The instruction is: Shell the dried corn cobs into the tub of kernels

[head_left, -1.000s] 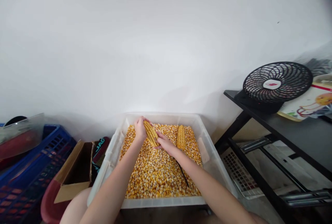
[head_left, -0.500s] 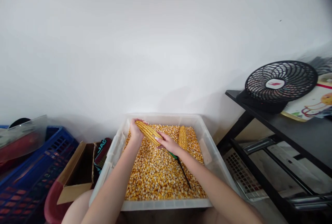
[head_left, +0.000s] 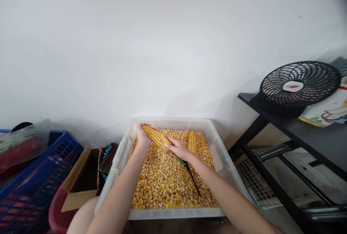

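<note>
A yellow corn cob [head_left: 155, 137], thick with kernels, is held at a slant over a translucent plastic bin [head_left: 176, 213]. My left hand [head_left: 143, 135] wraps round its upper left end. Closed on the lower right end is my right hand [head_left: 177, 148], thumb on top of the cob. Loose corn kernels [head_left: 162, 183] fill much of the bin. A screwdriver [head_left: 193, 179] with a green handle and dark shaft lies on the kernels, its handle partly hidden under my right hand. Behind my right wrist rests a second corn cob [head_left: 192, 142].
On the right, a black fan [head_left: 298, 84] stands on a dark shelf rack [head_left: 287, 127]. A cardboard box [head_left: 81, 180] sits in a red basin [head_left: 55, 208] on the left, beside a blue crate [head_left: 59, 154]. A white wall [head_left: 173, 46] rises behind the bin.
Both hands keep hold of the cob, which has barely moved. The camera view has shifted slightly, so the fan and rack appear a little farther right.
</note>
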